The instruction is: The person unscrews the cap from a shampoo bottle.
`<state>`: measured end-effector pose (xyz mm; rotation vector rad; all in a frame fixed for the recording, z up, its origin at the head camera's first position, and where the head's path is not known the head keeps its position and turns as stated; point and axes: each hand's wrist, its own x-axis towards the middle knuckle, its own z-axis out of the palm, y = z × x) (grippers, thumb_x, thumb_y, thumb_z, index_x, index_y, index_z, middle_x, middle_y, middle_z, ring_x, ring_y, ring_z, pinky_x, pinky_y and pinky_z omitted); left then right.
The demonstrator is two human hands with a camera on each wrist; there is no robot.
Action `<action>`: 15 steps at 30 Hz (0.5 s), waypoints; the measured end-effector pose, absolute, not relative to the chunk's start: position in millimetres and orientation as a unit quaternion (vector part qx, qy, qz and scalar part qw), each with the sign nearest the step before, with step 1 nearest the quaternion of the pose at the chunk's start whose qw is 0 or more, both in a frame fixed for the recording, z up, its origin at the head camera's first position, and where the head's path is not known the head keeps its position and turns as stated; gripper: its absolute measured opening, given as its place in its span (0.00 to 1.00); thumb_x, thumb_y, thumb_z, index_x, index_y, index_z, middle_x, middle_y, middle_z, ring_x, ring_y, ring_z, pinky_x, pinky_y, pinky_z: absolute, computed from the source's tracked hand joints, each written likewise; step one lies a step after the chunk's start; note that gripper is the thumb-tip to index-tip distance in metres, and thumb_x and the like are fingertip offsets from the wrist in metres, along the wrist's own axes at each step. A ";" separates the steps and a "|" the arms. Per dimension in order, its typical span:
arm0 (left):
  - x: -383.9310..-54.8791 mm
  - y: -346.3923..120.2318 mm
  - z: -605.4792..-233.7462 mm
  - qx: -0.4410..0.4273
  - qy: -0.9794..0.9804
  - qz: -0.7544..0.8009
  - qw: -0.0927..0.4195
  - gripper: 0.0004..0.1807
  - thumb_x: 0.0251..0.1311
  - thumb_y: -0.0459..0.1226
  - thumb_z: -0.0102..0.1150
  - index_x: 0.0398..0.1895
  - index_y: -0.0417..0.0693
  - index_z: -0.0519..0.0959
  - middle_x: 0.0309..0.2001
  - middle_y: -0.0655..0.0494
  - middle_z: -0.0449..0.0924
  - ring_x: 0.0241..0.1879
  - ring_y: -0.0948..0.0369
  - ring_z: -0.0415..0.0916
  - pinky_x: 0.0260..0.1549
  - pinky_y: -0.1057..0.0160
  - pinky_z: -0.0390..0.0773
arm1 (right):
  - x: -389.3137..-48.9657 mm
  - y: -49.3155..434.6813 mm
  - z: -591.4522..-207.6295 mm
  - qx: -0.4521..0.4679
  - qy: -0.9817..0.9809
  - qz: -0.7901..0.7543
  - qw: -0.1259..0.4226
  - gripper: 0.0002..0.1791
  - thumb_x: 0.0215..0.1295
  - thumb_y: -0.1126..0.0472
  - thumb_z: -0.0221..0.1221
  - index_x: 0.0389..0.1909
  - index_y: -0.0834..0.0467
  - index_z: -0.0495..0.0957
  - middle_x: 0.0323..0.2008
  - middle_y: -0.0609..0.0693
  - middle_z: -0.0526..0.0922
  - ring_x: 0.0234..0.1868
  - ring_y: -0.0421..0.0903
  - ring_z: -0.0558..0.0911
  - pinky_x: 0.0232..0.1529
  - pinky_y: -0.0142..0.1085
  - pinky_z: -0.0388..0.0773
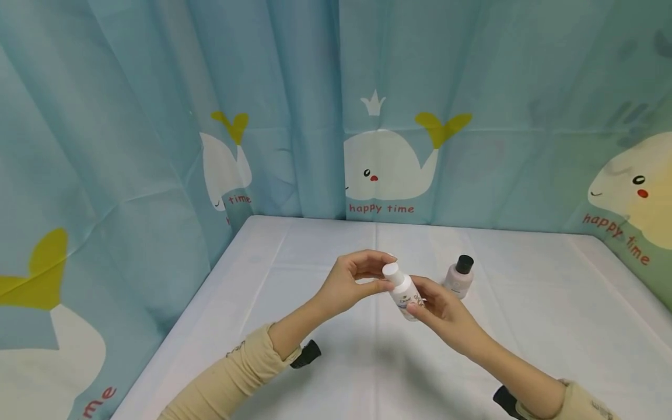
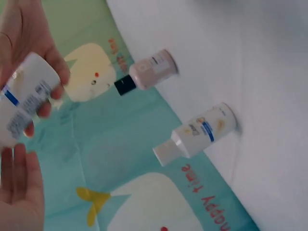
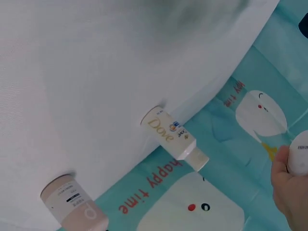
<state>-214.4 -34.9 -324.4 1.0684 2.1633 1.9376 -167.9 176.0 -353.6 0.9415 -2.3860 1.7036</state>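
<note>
In the head view, a white Dove bottle point(image 1: 406, 297) is held up over the table, its cap tilted up to the left. My right hand point(image 1: 446, 318) grips its body, thumb on the front. At the white cap point(image 1: 392, 272), my left hand point(image 1: 357, 280) pinches with thumb and fingers. The left wrist view shows this bottle point(image 2: 29, 96) with printed barcode text, the right hand point(image 2: 33, 48) near its base and the left fingers point(image 2: 19, 171) toward the cap. Part of a hand point(image 3: 286, 187) and a white round bottle end point(image 3: 299, 154) reach the right wrist view's edge.
Upright on the table point(image 1: 294, 251) is a pinkish bottle with a black cap point(image 1: 459, 277), right behind my right hand. A second white Dove bottle point(image 2: 204, 132) stands beside it, hidden in the head view. Blue whale-print curtains point(image 1: 294, 116) border the table.
</note>
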 end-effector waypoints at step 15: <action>-232.0 -35.6 -309.1 0.480 0.630 0.599 0.118 0.22 0.52 0.20 0.60 0.52 0.21 0.71 0.55 0.28 0.71 0.58 0.41 0.72 0.52 0.56 0.79 | -177.3 194.7 -338.5 0.368 -0.721 0.570 -0.143 0.24 0.74 0.66 0.42 0.66 0.75 0.53 0.57 0.31 0.74 0.56 0.31 0.74 0.55 0.25 0.72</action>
